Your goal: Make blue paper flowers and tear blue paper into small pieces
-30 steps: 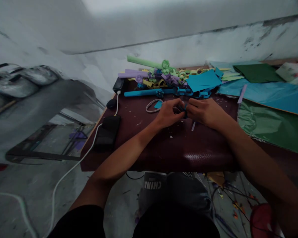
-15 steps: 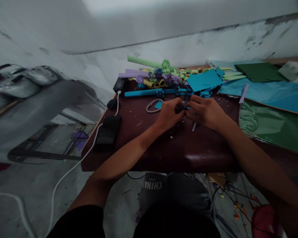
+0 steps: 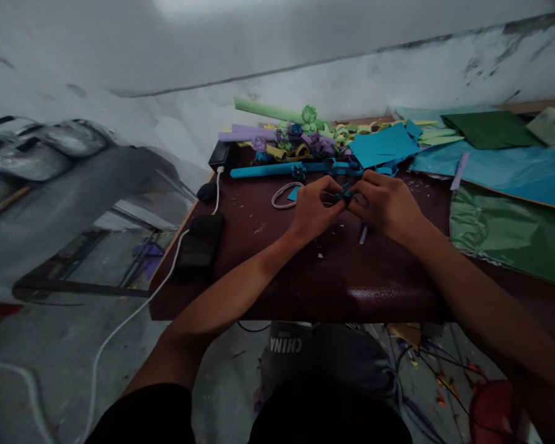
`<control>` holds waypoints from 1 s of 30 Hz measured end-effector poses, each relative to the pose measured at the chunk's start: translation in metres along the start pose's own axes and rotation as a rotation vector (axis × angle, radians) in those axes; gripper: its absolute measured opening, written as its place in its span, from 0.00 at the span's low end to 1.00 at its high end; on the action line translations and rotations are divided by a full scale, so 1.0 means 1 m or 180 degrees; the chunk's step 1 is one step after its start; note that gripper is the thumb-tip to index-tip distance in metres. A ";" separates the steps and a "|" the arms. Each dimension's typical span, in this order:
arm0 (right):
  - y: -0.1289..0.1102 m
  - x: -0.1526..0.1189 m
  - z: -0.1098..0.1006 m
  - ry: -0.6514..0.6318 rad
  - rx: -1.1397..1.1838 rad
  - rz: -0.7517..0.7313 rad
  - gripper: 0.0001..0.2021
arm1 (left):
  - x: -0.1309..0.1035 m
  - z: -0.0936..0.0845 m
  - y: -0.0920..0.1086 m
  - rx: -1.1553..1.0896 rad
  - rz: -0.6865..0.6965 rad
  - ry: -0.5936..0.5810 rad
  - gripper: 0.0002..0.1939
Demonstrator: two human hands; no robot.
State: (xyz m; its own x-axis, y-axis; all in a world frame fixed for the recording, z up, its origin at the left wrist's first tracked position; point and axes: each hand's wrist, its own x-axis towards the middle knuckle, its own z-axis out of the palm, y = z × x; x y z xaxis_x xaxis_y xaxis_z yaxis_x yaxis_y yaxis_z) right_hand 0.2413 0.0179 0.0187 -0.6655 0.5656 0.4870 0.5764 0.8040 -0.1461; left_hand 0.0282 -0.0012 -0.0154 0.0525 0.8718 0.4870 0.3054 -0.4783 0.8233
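Fingertips of my left hand pinch a small dark blue paper piece over the table. My right hand is closed on the same piece from the other side, so the two hands nearly touch. Fine folds of the piece are too small to make out. Left of my left hand lie a pale loop and a small blue paper square. Beneath my right hand a thin lilac strip lies on the table. A blue paper tube lies just beyond both hands.
At the back of the maroon table are green and purple tubes, paper flowers and blue sheets. A black phone-like device with a white cable is at left. Green plastic wrapping covers the right side.
The fingers of both hands have shifted slightly around the blue piece, and more of it shows between them. The camera view has moved a little.
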 end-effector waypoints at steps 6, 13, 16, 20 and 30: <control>-0.008 0.000 -0.002 -0.0019 -0.0602 0.0079 0.12 | 0.000 0.001 0.000 -0.0082 -0.0026 0.0042 0.08; -0.011 -0.001 -0.010 -0.0044 -0.0508 -0.0184 0.14 | -0.001 0.000 -0.001 -0.0015 -0.0026 0.0045 0.08; -0.009 0.000 -0.016 -0.0218 -0.0378 -0.0383 0.14 | -0.001 0.001 -0.001 -0.0075 -0.0084 0.0066 0.08; -0.007 0.001 -0.021 -0.0374 -0.0351 -0.0469 0.15 | -0.002 0.002 0.001 -0.0114 -0.0116 0.0097 0.08; -0.004 -0.001 -0.016 -0.0107 -0.0810 -0.0521 0.15 | -0.003 0.000 0.004 -0.0006 -0.0012 0.0106 0.08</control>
State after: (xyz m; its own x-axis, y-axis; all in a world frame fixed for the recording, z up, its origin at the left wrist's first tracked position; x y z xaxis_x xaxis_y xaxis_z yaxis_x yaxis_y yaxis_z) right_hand 0.2470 0.0107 0.0321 -0.7723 0.4415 0.4568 0.5577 0.8155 0.1546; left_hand 0.0292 -0.0052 -0.0136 0.0197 0.8696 0.4934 0.3038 -0.4754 0.8257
